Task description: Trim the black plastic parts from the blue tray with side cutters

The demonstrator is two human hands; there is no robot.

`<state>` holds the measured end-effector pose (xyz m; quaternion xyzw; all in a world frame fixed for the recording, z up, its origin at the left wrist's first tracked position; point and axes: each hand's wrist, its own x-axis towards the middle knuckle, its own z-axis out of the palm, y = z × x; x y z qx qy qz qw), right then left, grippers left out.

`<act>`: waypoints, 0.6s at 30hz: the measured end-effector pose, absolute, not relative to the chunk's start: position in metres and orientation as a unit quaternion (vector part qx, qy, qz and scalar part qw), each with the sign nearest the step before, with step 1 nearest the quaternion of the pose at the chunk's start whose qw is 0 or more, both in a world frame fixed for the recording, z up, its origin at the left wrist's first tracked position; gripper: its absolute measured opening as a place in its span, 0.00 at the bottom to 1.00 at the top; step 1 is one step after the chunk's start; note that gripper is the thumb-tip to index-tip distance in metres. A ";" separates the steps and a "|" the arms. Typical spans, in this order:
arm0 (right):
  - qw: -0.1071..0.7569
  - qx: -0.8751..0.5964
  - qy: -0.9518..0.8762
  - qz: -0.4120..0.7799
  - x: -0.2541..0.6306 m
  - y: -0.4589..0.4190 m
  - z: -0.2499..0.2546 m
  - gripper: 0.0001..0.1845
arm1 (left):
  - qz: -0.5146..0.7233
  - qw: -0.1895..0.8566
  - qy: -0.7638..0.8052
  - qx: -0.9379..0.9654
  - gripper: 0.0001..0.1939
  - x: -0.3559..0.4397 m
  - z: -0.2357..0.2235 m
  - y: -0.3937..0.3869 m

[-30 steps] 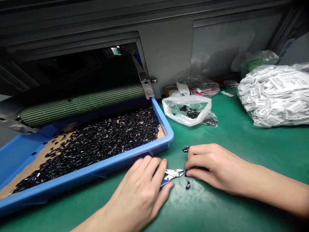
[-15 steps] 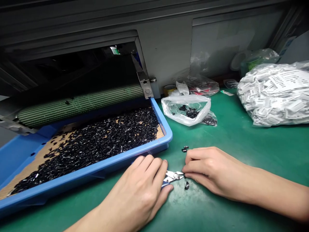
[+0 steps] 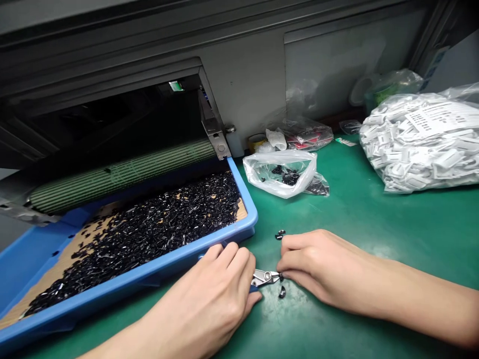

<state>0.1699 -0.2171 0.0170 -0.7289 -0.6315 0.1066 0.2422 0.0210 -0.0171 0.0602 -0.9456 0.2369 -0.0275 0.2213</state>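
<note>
My left hand (image 3: pixel 213 299) is closed round the blue handles of small cutting pliers (image 3: pixel 265 277) on the green mat; the steel jaws point right and are nearly shut. My right hand (image 3: pixel 318 267) is pinched on a small black part at the jaw tips; the part is mostly hidden by my fingers. One loose black piece (image 3: pixel 282 292) lies just below the jaws. Two more black pieces (image 3: pixel 279 234) lie just above my right hand.
A blue tray (image 3: pixel 239 227) full of small black parts sits at the left under a machine's green conveyor belt (image 3: pixel 119 172). A clear bag (image 3: pixel 280 172) with a few black parts lies behind. A big bag of white parts (image 3: pixel 422 144) is at the far right.
The pliers' jaws went from open to nearly shut. My right hand moved left, up to the jaw tips. The camera view shifted slightly.
</note>
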 end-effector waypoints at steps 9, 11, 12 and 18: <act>0.233 -0.760 -0.588 0.151 0.190 -0.228 0.031 0.12 | -0.063 0.250 0.264 -0.929 0.13 0.020 0.054 -0.012; 0.217 -0.763 -0.588 0.156 0.196 -0.231 0.034 0.11 | -0.069 0.252 0.272 -0.926 0.12 0.022 0.054 -0.013; 0.210 -0.762 -0.592 0.157 0.197 -0.232 0.035 0.10 | -0.073 0.254 0.276 -0.924 0.12 0.023 0.054 -0.014; 0.199 -0.754 -0.607 0.153 0.193 -0.232 0.042 0.11 | -0.055 0.192 0.262 -0.944 0.11 0.021 0.048 -0.014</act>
